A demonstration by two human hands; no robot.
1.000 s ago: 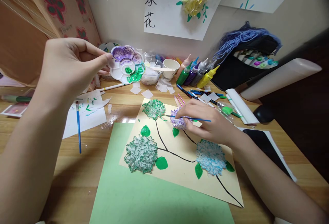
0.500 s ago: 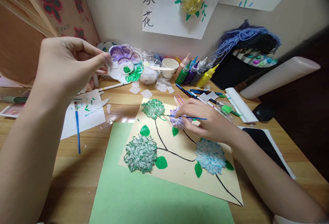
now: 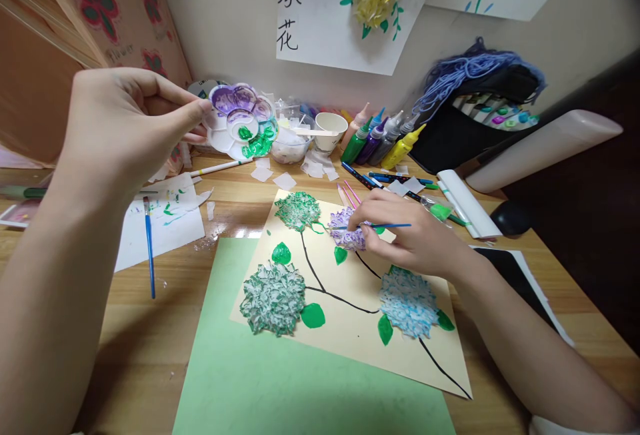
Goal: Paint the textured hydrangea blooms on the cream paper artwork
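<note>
My left hand (image 3: 135,115) pinches the rim of a flower-shaped paint palette (image 3: 220,136) with purple and green paint, raised above the table. Between the fingers of my right hand (image 3: 395,228) is a thin blue paintbrush (image 3: 387,226), its tip near a green leaf outline (image 3: 318,228) on the cream paper (image 3: 345,335). Textured flower heads sit on that paper: a green one (image 3: 298,210), a grey-green one (image 3: 273,298), a blue one (image 3: 409,302) and a purple one (image 3: 345,230) partly behind my right fingers. Black stems and painted green leaves (image 3: 313,316) lie among them.
Green paper (image 3: 300,388) lies beneath the cream sheet. At left, another paintbrush (image 3: 149,248) rests across a paint-marked white sheet (image 3: 170,232). Behind stand a paper cup (image 3: 330,130) and several paint bottles (image 3: 367,145). Pens, paper scraps and a white roll (image 3: 467,205) lie at right.
My right hand and the paintbrush have shifted slightly to the right. My left hand has moved a little left with the palette.
</note>
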